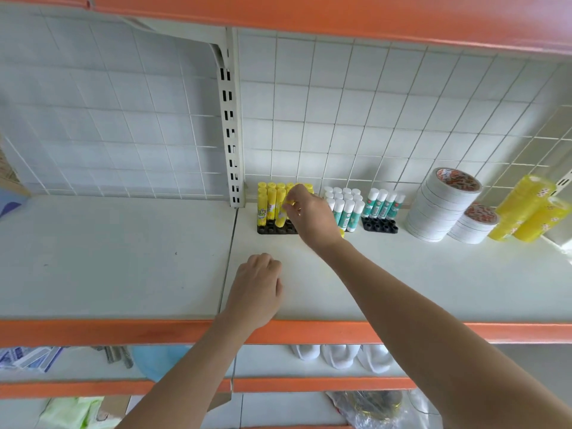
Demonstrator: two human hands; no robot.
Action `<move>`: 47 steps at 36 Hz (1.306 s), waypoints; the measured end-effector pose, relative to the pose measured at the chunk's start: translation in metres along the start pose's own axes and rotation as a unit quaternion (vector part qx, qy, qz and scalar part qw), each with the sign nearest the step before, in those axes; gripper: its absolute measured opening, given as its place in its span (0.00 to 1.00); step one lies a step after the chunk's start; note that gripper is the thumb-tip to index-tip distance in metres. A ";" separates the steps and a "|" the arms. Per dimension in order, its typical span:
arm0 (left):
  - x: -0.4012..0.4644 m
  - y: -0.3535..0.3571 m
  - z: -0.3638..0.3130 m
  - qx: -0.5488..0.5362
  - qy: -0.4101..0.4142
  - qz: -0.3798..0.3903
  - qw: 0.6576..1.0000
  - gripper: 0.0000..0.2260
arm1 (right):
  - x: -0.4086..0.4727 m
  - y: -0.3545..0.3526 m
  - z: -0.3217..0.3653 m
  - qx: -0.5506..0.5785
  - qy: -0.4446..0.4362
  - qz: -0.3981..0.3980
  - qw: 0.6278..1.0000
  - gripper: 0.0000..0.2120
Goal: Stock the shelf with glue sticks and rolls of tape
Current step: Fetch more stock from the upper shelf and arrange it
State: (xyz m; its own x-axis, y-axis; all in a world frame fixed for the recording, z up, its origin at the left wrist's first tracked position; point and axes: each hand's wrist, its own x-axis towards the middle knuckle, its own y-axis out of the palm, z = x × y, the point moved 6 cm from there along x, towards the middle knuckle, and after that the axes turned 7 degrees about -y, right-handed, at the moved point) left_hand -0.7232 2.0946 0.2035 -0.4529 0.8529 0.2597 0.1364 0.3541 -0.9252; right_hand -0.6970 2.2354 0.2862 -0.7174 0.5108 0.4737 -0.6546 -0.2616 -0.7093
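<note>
Several yellow glue sticks (271, 199) stand upright in a black holder tray (272, 228) at the back of the white shelf (433, 280). My right hand (309, 215) reaches over that tray and pinches a yellow glue stick (282, 215) by its top, just above the tray's empty front sockets. My left hand (257, 289) rests on the shelf in front, fingers curled and holding nothing. White-capped teal glue sticks (345, 209) stand to the right, with more of them in a second black tray (380, 226).
White tape rolls (436, 209) stand stacked at the right, with a shorter stack (473, 226) beside them and yellow tape packs (526, 212) further right. A slotted upright (230, 119) divides the wire-grid back wall. An orange shelf edge (123, 331) runs along the front.
</note>
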 end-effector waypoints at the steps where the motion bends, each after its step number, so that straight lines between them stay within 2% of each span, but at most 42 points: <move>1: 0.000 0.000 0.000 -0.004 -0.001 -0.003 1.000 0.03 | 0.003 0.003 -0.001 -0.005 -0.001 0.003 1.000 0.05; 9: 0.000 -0.003 -0.003 0.006 0.003 -0.001 1.000 0.03 | 0.022 0.027 -0.010 -0.023 0.014 0.045 0.999 0.06; 12: 0.001 -0.001 -0.003 0.021 0.001 0.021 1.000 0.07 | 0.025 0.035 -0.009 -0.032 0.004 0.059 0.998 0.06; 17: 0.001 0.000 0.000 0.017 -0.006 0.018 1.000 0.05 | 0.029 0.036 -0.004 -0.064 -0.061 0.031 0.996 0.06; 20: 0.001 0.000 -0.002 0.026 0.001 0.023 0.999 0.08 | 0.030 0.035 0.001 -0.104 -0.108 0.009 0.989 0.05; 23: 0.000 -0.002 -0.002 0.027 0.003 0.013 1.000 0.08 | 0.031 0.036 0.000 -0.143 -0.140 0.007 0.980 0.10; 26: 0.001 0.000 0.000 0.014 0.005 -0.009 1.000 0.04 | 0.033 0.040 0.000 -0.188 -0.137 0.065 0.970 0.12; 29: 0.001 0.000 0.000 0.021 0.010 -0.020 1.000 0.06 | 0.033 0.040 0.002 -0.224 -0.121 0.117 0.960 0.13; 35: 0.000 -0.002 -0.001 0.031 0.015 -0.032 0.999 0.08 | 0.025 0.034 0.000 -0.225 -0.063 0.204 0.951 0.23; 38: 0.000 -0.003 -0.002 0.033 0.013 -0.029 0.999 0.09 | 0.017 0.034 0.006 -0.227 -0.054 0.235 0.943 0.23; 41: 0.001 -0.001 -0.002 0.035 0.007 -0.024 0.999 0.07 | 0.006 0.025 0.013 -0.217 -0.083 0.195 0.953 0.22; 47: 0.003 0.002 0.002 0.025 -0.003 -0.017 1.000 0.03 | -0.032 -0.019 0.008 -0.149 -0.105 0.022 0.983 0.12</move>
State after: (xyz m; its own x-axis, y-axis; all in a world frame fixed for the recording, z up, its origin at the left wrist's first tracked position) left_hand -0.7255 2.0969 0.2017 -0.4611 0.8384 0.2908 0.0762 0.3639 -0.9283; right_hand -0.6634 2.2172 0.2889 -0.7969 0.3157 0.5150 -0.5462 -0.0122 -0.8376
